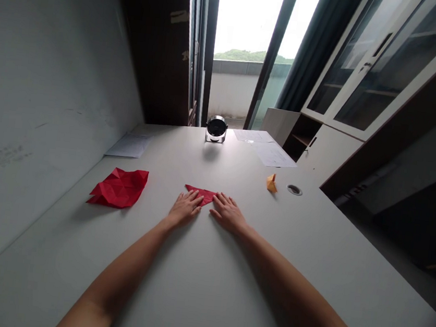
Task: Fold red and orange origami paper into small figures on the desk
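Reaches forward with the left arm (pixel 123 265) slanting in from the lower left and the right arm (pixel 288 271) from the lower right, both bare; sets the left wrist (pixel 168 224) and right wrist (pixel 247 232) low, well nearer each other than the forearms; lays the left hand (pixel 184 208) palm down, flat, pointing forward and rightward; lays the right hand (pixel 229 213) likewise, pointing forward and leftward; extends the fingers (pixel 194 196), slightly parted, with thumbs (pixel 214 214) inward, near but apart.

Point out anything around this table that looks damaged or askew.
Grey scuffs mark the left wall, and pale patches, perhaps peeled, show on the dark panel beyond the table. The red sheet at left is heavily creased and does not lie flat.
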Motion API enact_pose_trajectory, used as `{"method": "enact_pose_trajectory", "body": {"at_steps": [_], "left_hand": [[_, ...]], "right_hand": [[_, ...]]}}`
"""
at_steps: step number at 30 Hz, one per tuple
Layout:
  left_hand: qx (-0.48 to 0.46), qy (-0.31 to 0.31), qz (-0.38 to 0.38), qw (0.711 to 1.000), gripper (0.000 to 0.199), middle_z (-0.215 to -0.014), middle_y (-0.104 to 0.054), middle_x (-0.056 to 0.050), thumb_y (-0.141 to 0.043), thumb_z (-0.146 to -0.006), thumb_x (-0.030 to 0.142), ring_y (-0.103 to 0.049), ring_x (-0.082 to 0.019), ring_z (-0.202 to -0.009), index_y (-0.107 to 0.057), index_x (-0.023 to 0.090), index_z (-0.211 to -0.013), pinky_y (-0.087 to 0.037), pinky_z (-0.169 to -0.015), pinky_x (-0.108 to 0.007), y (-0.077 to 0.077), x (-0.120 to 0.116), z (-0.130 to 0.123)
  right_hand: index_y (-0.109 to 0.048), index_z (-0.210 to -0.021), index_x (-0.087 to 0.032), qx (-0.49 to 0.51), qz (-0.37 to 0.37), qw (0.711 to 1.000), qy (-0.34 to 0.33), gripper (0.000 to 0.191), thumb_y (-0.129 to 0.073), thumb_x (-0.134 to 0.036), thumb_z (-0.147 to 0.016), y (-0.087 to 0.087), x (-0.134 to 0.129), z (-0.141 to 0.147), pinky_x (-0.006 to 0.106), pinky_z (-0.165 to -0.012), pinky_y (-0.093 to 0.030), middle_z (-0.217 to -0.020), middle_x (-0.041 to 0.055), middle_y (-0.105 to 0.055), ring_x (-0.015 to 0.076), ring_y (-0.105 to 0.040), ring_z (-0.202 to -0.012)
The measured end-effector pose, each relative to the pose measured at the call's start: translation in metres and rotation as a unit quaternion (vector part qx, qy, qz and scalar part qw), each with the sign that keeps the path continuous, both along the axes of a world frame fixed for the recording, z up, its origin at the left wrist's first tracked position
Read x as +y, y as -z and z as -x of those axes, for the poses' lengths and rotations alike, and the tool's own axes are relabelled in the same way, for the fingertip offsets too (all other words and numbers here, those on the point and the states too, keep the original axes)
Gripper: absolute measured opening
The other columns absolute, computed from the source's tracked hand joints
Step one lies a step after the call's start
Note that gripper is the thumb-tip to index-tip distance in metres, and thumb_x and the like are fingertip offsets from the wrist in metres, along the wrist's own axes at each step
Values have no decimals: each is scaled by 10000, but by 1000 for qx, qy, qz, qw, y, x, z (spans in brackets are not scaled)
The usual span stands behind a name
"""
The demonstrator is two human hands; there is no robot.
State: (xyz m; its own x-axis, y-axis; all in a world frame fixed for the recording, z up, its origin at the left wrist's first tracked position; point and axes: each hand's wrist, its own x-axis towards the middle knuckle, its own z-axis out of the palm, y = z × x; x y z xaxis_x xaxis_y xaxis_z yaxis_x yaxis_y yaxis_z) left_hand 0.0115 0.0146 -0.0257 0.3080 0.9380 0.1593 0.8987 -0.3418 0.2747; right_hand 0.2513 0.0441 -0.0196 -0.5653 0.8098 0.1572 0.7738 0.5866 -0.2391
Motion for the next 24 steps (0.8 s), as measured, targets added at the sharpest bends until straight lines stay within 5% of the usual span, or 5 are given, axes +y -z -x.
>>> {"method": "enact_pose_trajectory", "body": {"at_steps": [7, 11, 16, 24], "left_hand": [[36, 51, 57, 996, 669, -1668, -196, -64, -405, -954, 637, -138, -322, -1544, -292, 375, -1559, -100, -1205, -625, -2, 13, 9], [34, 73, 26, 996, 628, -1670, -195, -26, -388, -961, 641, -150, -338, -1538, -287, 438, -1546, -96, -1201, -633, -1, 8, 12], [26, 58, 19, 998, 659, -1665, -215, -36, -397, -961, 635, -154, -337, -1537, -292, 381, -1561, -113, -1217, -596, 4, 4, 14], [13, 36, 2, 999, 641, -1648, -266, -63, -392, -977, 602, -206, -324, -1526, -325, 337, -1557, -163, -1217, -564, 8, 1, 15]], "right_hand": [[-371, -1540, -181, -15, 15, 1000, 18, 683, -385, -588, -992, 1, 33, 6, 449, -1232, -161, -1624, 134, -295, 253, -219, -1526], [-364, -1546, -175, -12, 21, 999, 27, 641, -334, -538, -1018, 4, 36, 7, 446, -1232, -170, -1628, 120, -287, 245, -216, -1527], [-332, -1561, -158, -2, 11, 999, 52, 640, -339, -503, -1021, 2, 30, 7, 460, -1232, -179, -1631, 125, -271, 253, -212, -1528], [-408, -1526, -306, 17, -25, 993, -111, 527, -454, -395, -1009, -11, 9, 6, 454, -1246, -152, -1597, 21, -371, 216, -232, -1523]]}}
